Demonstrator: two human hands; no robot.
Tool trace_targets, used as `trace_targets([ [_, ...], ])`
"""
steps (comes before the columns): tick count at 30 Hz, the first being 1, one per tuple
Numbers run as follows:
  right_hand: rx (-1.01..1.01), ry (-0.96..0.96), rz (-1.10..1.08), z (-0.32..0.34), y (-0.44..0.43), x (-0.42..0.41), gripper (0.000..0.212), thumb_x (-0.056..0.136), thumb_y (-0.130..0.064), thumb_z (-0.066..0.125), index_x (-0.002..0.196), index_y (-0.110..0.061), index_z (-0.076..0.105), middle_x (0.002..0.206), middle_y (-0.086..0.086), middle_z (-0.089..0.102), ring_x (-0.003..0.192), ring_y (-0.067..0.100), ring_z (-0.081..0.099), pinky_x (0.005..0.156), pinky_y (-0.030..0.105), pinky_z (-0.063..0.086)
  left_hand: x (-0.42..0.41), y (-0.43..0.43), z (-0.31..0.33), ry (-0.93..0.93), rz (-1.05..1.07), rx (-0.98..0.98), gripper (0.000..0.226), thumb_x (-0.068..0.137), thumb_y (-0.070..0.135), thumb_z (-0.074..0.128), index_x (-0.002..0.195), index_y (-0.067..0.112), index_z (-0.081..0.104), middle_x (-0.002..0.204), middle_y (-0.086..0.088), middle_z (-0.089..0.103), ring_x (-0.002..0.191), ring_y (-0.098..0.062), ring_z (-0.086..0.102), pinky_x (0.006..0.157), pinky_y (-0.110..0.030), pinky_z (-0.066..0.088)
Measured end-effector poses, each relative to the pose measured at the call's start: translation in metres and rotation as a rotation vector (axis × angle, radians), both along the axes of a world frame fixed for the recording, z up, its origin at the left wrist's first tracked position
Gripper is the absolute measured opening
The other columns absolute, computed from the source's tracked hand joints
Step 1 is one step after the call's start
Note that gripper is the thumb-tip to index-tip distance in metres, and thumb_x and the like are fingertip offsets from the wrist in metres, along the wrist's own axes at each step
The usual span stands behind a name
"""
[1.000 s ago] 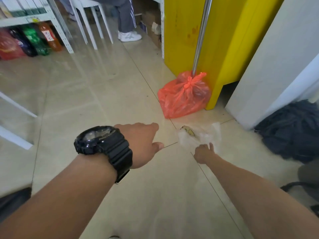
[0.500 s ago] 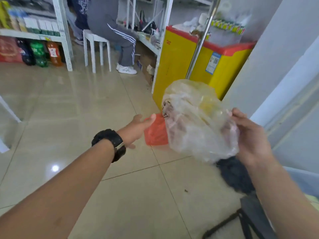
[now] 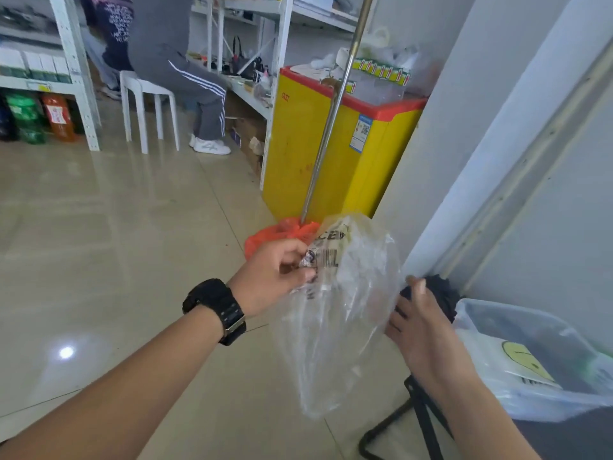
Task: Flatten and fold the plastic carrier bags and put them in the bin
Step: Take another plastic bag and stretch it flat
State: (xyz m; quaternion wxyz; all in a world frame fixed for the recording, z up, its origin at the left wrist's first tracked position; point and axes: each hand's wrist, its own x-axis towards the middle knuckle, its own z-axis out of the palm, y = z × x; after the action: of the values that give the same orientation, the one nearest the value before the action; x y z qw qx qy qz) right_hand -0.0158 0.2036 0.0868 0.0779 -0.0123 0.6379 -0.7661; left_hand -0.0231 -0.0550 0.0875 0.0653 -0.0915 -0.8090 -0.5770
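A clear plastic carrier bag [image 3: 345,313] with black print hangs in the air between my hands, crumpled and puffed out. My left hand [image 3: 275,273], with a black watch on its wrist, pinches the bag's printed left edge. My right hand [image 3: 418,320] grips the bag's right edge, thumb up. A translucent bin [image 3: 517,356] stands low at the right, with a flat bag bearing a yellow smiley inside it. An orange plastic bag [image 3: 275,235] tied round a metal pole's foot lies on the floor behind the clear bag.
A yellow chest freezer [image 3: 331,151] with a red rim stands ahead, the metal pole [image 3: 331,117] leaning on it. A grey wall [image 3: 471,127] runs along the right. A person sits on a white stool [image 3: 149,104] by shelves. A black stool frame [image 3: 414,423] is below my right arm.
I lifted the clear bag off the floor with my right hand. My left hand, empty before, has come across and taken the bag's left edge. The view has swung up and right.
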Motion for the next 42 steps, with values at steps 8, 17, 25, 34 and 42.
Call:
trace_targets([
  [8, 0.009, -0.162, -0.426, 0.002, 0.019, -0.035, 0.017, 0.095, -0.013, 0.060, 0.104, 0.000, 0.065, 0.096, 0.017, 0.066, 0.086, 0.032, 0.060, 0.081, 0.043, 0.049, -0.018, -0.023, 0.005, 0.070, 0.390, 0.194, 0.013, 0.096, 0.007, 0.055, 0.089, 0.014, 0.064, 0.069, 0.001, 0.066, 0.048, -0.005, 0.056, 0.049, -0.021, 0.049],
  [17, 0.363, -0.062, -0.391, 0.003, 0.012, -0.046, 0.024, 0.093, -0.025, 0.067, 0.116, -0.021, 0.058, 0.101, 0.002, 0.065, 0.076, 0.018, 0.062, 0.069, 0.031, 0.054, -0.034, -0.025, -0.007, 0.092, 0.384, 0.073, 0.024, 0.099, 0.025, 0.052, 0.078, 0.017, 0.060, 0.052, -0.004, 0.051, 0.041, -0.020, 0.045, 0.046, -0.032, 0.042],
  [25, 0.447, -0.176, -0.518, -0.007, 0.040, -0.056, 0.021, 0.093, -0.019, 0.067, 0.109, -0.006, 0.070, 0.082, 0.007, 0.067, 0.075, 0.026, 0.061, 0.080, 0.043, 0.057, -0.032, -0.016, -0.002, 0.092, 0.478, -0.043, 0.057, 0.098, 0.048, 0.044, 0.051, 0.017, 0.050, 0.045, 0.001, 0.050, 0.037, -0.020, 0.046, 0.050, -0.045, 0.051],
  [34, 0.417, 0.108, 0.240, -0.005, -0.007, -0.032, 0.042, 0.082, -0.035, 0.075, 0.120, -0.020, 0.067, 0.111, -0.006, 0.073, 0.100, 0.004, 0.067, 0.084, 0.019, 0.048, -0.018, 0.008, -0.007, 0.106, 0.104, -0.242, 0.050, 0.097, 0.043, 0.046, 0.055, 0.015, 0.043, 0.043, 0.007, 0.048, 0.039, -0.009, 0.047, 0.048, -0.029, 0.044],
  [42, 0.182, 0.037, -0.245, -0.005, 0.018, -0.050, 0.004, 0.087, -0.007, 0.072, 0.087, -0.006, 0.068, 0.080, 0.004, 0.070, 0.082, 0.023, 0.063, 0.079, 0.033, 0.056, -0.019, -0.017, -0.008, -0.193, -0.092, -0.076, 0.034, 0.075, 0.025, 0.083, 0.103, 0.019, 0.064, 0.073, 0.007, 0.072, 0.061, -0.005, 0.060, 0.056, -0.024, 0.052],
])
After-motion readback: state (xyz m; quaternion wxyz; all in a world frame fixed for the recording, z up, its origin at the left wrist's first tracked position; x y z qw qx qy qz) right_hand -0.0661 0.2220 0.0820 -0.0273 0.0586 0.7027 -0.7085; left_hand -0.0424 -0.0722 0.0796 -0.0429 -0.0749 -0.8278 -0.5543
